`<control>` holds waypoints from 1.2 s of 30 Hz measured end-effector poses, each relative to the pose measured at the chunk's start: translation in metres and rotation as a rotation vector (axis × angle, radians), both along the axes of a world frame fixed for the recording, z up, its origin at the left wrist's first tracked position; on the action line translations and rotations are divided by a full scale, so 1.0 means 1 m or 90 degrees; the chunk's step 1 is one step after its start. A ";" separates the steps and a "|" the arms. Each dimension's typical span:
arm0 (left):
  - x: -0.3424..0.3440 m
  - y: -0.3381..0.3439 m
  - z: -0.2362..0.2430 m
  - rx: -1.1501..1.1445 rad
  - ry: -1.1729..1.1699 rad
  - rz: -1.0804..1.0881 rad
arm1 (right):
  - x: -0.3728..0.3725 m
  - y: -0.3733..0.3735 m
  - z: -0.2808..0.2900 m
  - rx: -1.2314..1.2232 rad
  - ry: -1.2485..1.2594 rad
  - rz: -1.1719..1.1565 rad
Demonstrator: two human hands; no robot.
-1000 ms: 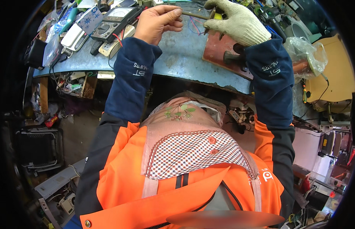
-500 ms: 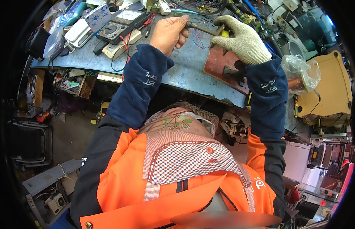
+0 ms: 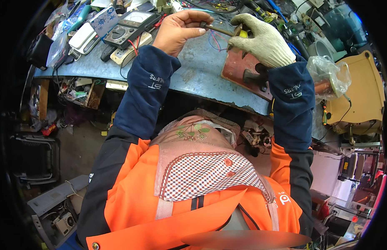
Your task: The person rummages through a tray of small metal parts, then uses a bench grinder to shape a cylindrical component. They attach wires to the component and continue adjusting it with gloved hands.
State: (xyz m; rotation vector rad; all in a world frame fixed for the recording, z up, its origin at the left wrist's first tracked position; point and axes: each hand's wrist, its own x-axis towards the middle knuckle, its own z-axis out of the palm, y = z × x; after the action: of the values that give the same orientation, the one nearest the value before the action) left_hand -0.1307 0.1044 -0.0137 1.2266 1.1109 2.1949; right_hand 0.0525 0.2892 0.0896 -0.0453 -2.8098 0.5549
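Note:
My bare left hand (image 3: 176, 31) has its thumb and fingertips loosely around the dark knobbed end of a slender metal rod (image 3: 220, 30). My right hand (image 3: 264, 41), in a pale knitted glove, grips the rod's other end. There a small yellow part (image 3: 243, 34) shows between thumb and fingers; the gloved fingers hide the rest. The rod is held above the blue workbench (image 3: 193, 77), slanting slightly down to the right. Below the gloved hand lies a reddish-brown board (image 3: 243, 68) with a black fitting (image 3: 252, 77) on it.
An analog multimeter (image 3: 133, 27) with red leads and a power strip (image 3: 131, 49) stand to the left. Tools and cables crowd the far side. At right are a clear plastic bag (image 3: 328, 77) and a yellow board (image 3: 358, 91). An open-fronted drawer (image 3: 93, 93) of small parts sits under the bench.
My left hand has shifted slightly left, its curled fingers stretching out and its grip loosening around the rod's end. The gloved right hand keeps its hold almost unmoved.

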 end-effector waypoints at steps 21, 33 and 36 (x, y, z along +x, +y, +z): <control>0.072 -0.030 0.043 -0.187 0.704 0.747 | -0.002 -0.002 -0.001 0.049 0.022 -0.029; 0.054 -0.021 0.023 -0.133 0.790 0.699 | 0.001 -0.001 -0.001 0.026 0.027 -0.025; 0.075 -0.020 0.028 -0.133 0.758 0.739 | 0.002 -0.002 -0.002 0.047 0.042 -0.029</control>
State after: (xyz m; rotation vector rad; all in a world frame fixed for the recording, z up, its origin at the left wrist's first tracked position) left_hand -0.0556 0.0840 0.0143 2.1881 3.0122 1.6101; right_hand 0.0542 0.2868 0.0872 -0.0740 -2.7551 0.4345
